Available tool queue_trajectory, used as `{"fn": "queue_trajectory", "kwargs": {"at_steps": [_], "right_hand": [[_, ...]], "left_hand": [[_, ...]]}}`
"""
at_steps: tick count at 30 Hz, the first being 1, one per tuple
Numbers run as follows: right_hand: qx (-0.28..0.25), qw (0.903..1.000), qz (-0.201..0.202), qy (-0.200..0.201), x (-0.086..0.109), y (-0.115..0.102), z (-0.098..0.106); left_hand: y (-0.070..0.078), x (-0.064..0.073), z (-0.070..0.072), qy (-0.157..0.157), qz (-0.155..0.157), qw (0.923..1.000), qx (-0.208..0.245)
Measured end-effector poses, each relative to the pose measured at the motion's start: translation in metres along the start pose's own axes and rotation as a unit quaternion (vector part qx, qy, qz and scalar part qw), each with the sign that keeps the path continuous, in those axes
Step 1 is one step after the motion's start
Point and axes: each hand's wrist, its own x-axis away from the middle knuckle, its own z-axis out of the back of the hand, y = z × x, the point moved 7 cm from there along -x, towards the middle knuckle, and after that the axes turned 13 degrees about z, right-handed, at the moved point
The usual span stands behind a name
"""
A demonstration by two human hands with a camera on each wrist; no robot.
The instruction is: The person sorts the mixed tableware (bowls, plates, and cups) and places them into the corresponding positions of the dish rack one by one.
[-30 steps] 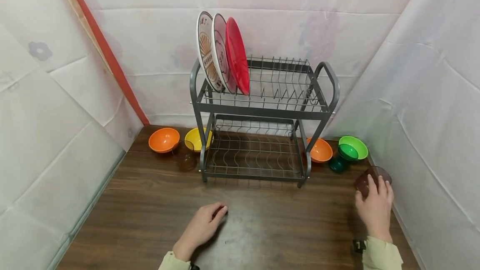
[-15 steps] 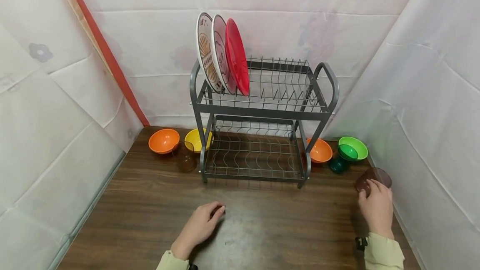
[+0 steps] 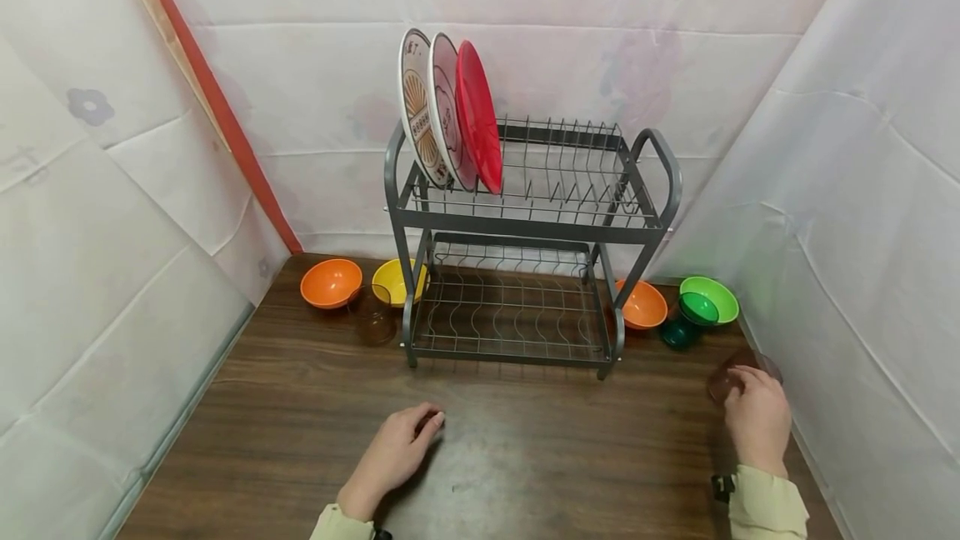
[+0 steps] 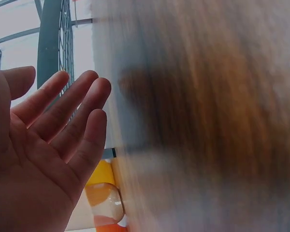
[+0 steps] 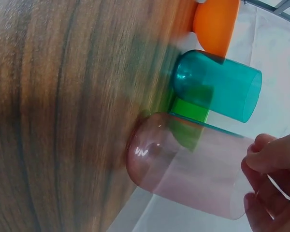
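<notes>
At the right of the table a translucent purplish tumbler point(image 3: 722, 383) has my right hand point(image 3: 759, 422) at its rim. Close up, thumb and fingertips pinch the rim of that tumbler point(image 5: 183, 164), whose base is at the tabletop; whether it touches cannot be told. My left hand point(image 3: 393, 450) is low over the table in front of the rack, holding nothing. Its fingers point(image 4: 89, 130) are loosely bent and spread in the left wrist view. Behind the purplish tumbler stand a teal tumbler point(image 5: 220, 82), a green bowl point(image 3: 720, 298) and an orange bowl point(image 3: 643, 305).
A two-tier grey dish rack point(image 3: 525, 227) stands mid-table. Its upper tier carries two patterned plates point(image 3: 420, 107) and a red plate point(image 3: 477, 119). Left of it are an orange bowl point(image 3: 330, 283), a yellow bowl point(image 3: 392, 275) and a brown tumbler point(image 3: 372, 325). Cloth walls surround the table.
My right hand's fingers have drawn together onto the purplish tumbler's rim. The tumbler's top has shifted slightly toward me. My left hand has drifted a little left.
</notes>
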Motion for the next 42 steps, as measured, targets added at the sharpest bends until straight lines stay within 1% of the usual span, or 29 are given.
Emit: {"fn": "queue_trajectory", "kwargs": {"at_steps": [2,7,12,16,18,21,29,32,34,38,42], "right_hand": [[-0.001,0.9999,0.010,0.011,0.000,-0.002,0.002],[-0.002,0.9994,0.026,0.023,0.002,-0.007,0.004],[-0.003,0.9993,0.025,0.029,0.005,-0.012,0.008],[-0.014,0.9993,0.014,0.030,0.008,-0.018,0.012],[-0.022,0.9992,0.012,0.032,0.010,-0.023,0.015],[-0.042,0.9980,0.012,0.046,0.014,-0.033,0.020],[-0.070,0.9930,0.006,0.095,0.024,-0.062,0.033],[-0.110,0.9876,0.009,0.112,0.027,-0.073,0.034],[-0.153,0.9813,0.009,0.117,0.030,-0.079,0.033],[-0.230,0.9665,-0.001,0.114,0.033,-0.089,0.027],[-0.269,0.9579,0.001,0.101,0.034,-0.100,0.021]], "left_hand": [[-0.002,0.000,0.001,0.005,0.004,1.0000,0.003],[-0.004,0.001,0.003,0.017,0.008,0.9998,0.011],[-0.004,0.001,0.004,0.018,0.019,0.9994,0.023],[-0.004,0.000,0.004,0.021,0.032,0.9990,0.025],[-0.004,0.000,0.004,0.020,0.034,0.9988,0.027],[-0.003,0.000,0.003,0.018,0.036,0.9986,0.036],[-0.004,-0.001,0.001,0.019,0.040,0.9953,0.086],[-0.003,0.000,0.001,0.023,0.036,0.9936,0.105],[-0.001,0.000,0.000,0.026,0.031,0.9925,0.116],[0.004,0.000,-0.001,0.037,0.008,0.9895,0.139],[0.008,-0.001,-0.002,0.052,-0.013,0.9861,0.158]]}}
